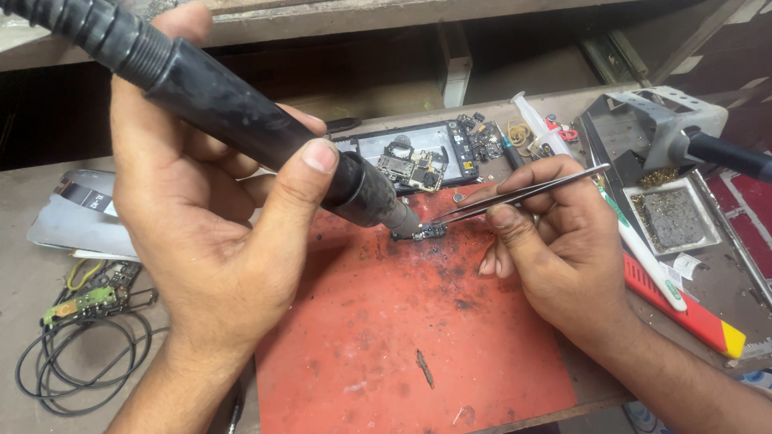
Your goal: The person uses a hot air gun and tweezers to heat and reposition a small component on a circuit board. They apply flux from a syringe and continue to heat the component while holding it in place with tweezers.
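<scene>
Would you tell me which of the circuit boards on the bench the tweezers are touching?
The small dark board on the red mat, under the tweezers' tips; the others sit in the opened phone and far left.

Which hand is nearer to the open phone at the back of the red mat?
Left. The left hand, holding the hot-air wand, has its thumb just beside the phone. The right hand, holding tweezers, is further to the right.
</scene>
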